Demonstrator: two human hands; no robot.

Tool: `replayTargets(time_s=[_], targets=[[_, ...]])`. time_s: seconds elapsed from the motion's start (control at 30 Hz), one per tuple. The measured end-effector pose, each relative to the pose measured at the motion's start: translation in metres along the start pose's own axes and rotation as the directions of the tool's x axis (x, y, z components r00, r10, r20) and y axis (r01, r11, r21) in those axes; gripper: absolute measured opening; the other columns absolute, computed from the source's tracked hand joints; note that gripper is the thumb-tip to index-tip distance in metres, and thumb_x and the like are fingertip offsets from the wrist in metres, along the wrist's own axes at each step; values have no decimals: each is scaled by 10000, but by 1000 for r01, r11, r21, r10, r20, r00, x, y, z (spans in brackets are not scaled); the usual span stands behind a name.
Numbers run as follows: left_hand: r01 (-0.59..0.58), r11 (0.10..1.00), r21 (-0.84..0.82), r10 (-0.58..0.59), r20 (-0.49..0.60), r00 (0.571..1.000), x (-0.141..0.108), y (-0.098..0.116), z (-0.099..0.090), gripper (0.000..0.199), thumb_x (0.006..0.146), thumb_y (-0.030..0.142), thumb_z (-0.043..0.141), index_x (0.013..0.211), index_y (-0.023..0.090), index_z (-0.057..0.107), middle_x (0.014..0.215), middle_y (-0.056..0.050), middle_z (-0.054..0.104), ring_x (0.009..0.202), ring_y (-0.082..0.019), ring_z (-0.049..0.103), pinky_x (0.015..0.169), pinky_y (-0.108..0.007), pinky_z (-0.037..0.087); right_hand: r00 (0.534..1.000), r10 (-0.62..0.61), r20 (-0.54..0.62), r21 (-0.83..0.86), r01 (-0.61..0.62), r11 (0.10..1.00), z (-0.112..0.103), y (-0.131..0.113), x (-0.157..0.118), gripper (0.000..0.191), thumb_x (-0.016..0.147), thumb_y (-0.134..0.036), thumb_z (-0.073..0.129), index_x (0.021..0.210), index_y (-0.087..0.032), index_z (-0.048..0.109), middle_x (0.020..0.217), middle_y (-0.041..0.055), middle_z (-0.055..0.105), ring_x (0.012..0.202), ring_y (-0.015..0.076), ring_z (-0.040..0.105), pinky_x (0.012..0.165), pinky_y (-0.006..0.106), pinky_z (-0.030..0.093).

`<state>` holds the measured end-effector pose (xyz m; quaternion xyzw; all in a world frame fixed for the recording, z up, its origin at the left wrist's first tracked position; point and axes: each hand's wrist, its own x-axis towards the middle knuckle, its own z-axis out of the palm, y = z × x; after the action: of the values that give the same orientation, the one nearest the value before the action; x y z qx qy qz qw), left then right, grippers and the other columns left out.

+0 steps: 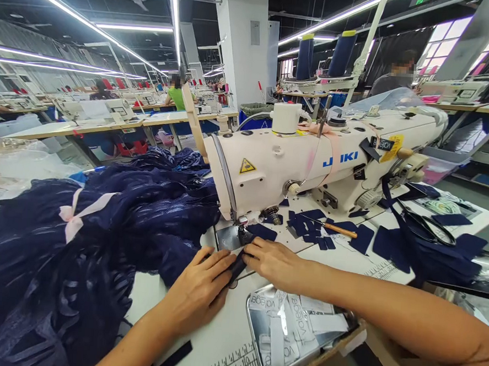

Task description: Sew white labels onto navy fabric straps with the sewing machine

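A narrow navy fabric strip (238, 264) lies under the needle area of a white sewing machine (266, 162). My left hand (203, 285) presses the strip from the left, fingers bent and close to the metal plate (228, 238); its thumb is hidden. From the right, my right hand (275, 265) has its fingertips closed on the same strip, just in front of the presser foot (243, 234). Part of the strip is covered by my fingers. To the left spreads a big heap of navy sheer fabric (151, 216) with a pale pink ribbon bow (72, 216) on it.
A metal tray (255, 338) of printed white labels sits before my right forearm. Several navy fabric pieces (308, 225) and a wooden-handled tool (341, 230) lie right of the needle. Scissors (428, 227) rest farther right. People work at other machines behind.
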<state>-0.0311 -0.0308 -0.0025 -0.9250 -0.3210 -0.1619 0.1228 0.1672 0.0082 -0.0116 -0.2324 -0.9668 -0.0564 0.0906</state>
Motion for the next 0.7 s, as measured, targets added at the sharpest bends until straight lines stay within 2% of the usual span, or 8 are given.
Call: replayTargets(time_s=[0.07, 0.2, 0.3, 0.43, 0.53, 0.7], targets=[[-24, 998, -51, 26, 30, 999, -2, 0, 2, 231, 773, 88, 406, 889, 165, 589, 1082, -74, 604, 1050, -190, 510, 928, -409, 381, 997, -78, -18, 3, 78, 997, 1, 10, 0, 215, 781, -62, 468, 969, -92, 566, 924, 110, 553, 850, 206, 478, 684, 307, 430], [22, 999, -44, -21, 31, 999, 8, 5, 18, 212, 774, 54, 391, 835, 151, 570, 1027, -87, 631, 959, -169, 571, 874, -366, 452, 984, -171, -53, 12, 171, 985, 7, 31, 0, 253, 828, -58, 407, 1022, -107, 561, 1014, 120, 567, 949, 191, 484, 786, 319, 428], [94, 995, 25, -93, -23, 995, 21, 11, 29, 195, 752, 36, 412, 808, 138, 568, 970, -103, 646, 886, -182, 596, 834, -369, 472, 989, -145, -35, -11, 145, 989, 11, 44, 1, 291, 850, -72, 384, 1094, -116, 536, 1093, 111, 558, 1040, 191, 467, 819, 316, 436], [155, 984, 82, -153, -40, 987, 31, 13, 36, 174, 737, 30, 430, 767, 133, 567, 910, -107, 651, 831, -182, 599, 820, -361, 468, 995, -94, 24, -35, 95, 995, 10, 52, 2, 344, 838, -70, 406, 1166, -124, 495, 1179, 101, 524, 1066, 206, 478, 743, 297, 488], [174, 980, 92, -170, -48, 984, 33, 12, 39, 182, 741, 27, 425, 782, 133, 567, 897, -99, 649, 846, -181, 592, 822, -352, 462, 995, -84, 46, -62, 87, 994, 9, 55, 4, 374, 819, -47, 418, 1181, -114, 485, 1205, 120, 507, 1060, 220, 493, 705, 305, 504], [188, 977, 104, -182, -63, 981, 35, 11, 44, 167, 746, 34, 436, 799, 127, 565, 903, -100, 645, 863, -190, 587, 819, -343, 459, 996, -82, 29, -80, 84, 993, 10, 56, 4, 384, 812, -31, 417, 1181, -110, 489, 1202, 122, 513, 1053, 219, 504, 733, 319, 502]])
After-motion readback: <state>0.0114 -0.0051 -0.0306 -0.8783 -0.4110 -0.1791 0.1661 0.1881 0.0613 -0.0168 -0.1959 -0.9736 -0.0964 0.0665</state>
